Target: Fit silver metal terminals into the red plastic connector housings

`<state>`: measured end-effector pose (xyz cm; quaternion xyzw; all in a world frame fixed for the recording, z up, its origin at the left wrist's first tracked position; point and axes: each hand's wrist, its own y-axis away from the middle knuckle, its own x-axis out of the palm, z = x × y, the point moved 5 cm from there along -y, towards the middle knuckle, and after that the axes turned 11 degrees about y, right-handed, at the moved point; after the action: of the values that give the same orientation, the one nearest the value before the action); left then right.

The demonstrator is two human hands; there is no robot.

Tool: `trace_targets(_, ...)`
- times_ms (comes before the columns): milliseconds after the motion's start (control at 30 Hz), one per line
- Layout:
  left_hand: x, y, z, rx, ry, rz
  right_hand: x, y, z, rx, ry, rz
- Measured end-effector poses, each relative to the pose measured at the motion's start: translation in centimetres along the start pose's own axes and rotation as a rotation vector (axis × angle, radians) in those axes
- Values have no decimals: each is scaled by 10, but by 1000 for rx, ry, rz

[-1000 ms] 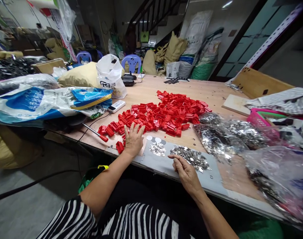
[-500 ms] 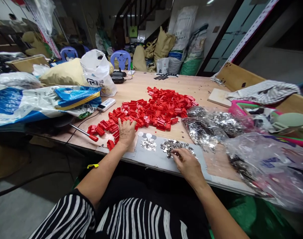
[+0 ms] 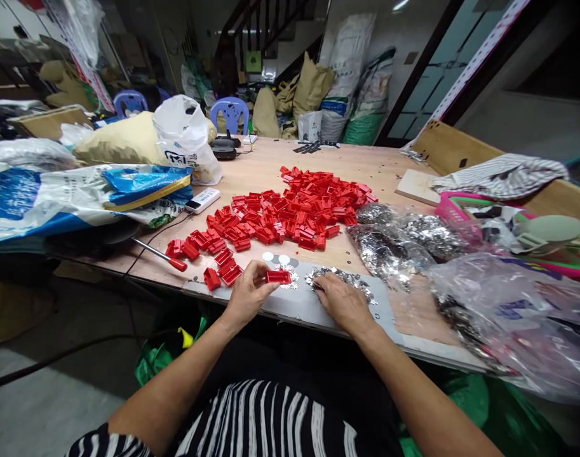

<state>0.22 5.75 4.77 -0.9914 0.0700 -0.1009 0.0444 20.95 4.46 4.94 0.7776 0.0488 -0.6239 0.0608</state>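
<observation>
My left hand (image 3: pixel 248 293) pinches one red plastic part (image 3: pixel 278 277) and holds it just above the grey sheet (image 3: pixel 299 308) at the table's near edge. A wide pile of the same red parts (image 3: pixel 294 209) lies behind it on the wooden table (image 3: pixel 270 171). My right hand (image 3: pixel 340 301) rests with curled fingers on a small heap of shiny metal pieces (image 3: pixel 340 278); whether its fingertips hold one I cannot see. A second small metal heap (image 3: pixel 290 274) lies between my hands.
Clear bags of metal pieces (image 3: pixel 399 244) lie to the right, with a pink basket (image 3: pixel 454 209) behind. On the left are a red-handled screwdriver (image 3: pixel 161 254), a white remote (image 3: pixel 202 200), printed sacks (image 3: pixel 80 193) and a white plastic bag (image 3: pixel 185 136). Sacks and blue chairs stand beyond the table.
My left hand has left the red pile and drawn back to the grey sheet with one red part. My right hand has slid a little left on the metal heap.
</observation>
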Motion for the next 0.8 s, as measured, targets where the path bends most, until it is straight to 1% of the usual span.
trace_targets(67, 0, 10, 8, -71, 113, -16, -1, -3, 0, -8, 14, 8)
trace_targets(133, 0, 17, 14, -118, 182, -27, -1, -5, 0, -15, 19, 2)
trace_targets(233, 0, 25, 21, -151, 245, -18, 0, -7, 0, -22, -3, -33)
trace_targets(300, 0, 29, 23, -156, 268, -17, -1, -7, 0, -6, -53, -73)
trace_targets(400, 2, 32, 25, -177, 308, -30, -3, -6, 2, -2, -218, -106)
trace_targets(500, 6, 35, 25, -210, 368, -28, -1, -5, 11, -78, -368, 0)
trace_targets(567, 8, 37, 26, -232, 402, -26, 2, -5, 13, -88, -399, 55)
trace_targets(600, 9, 37, 26, -244, 417, -26, 2, -5, 11, -71, -405, 53)
trace_targets(700, 9, 39, 28, -272, 454, -30, 2, -2, 1, -8, -424, -20)
trace_targets(800, 9, 40, 30, -285, 481, -32, 3, 3, -2, -27, -430, -51)
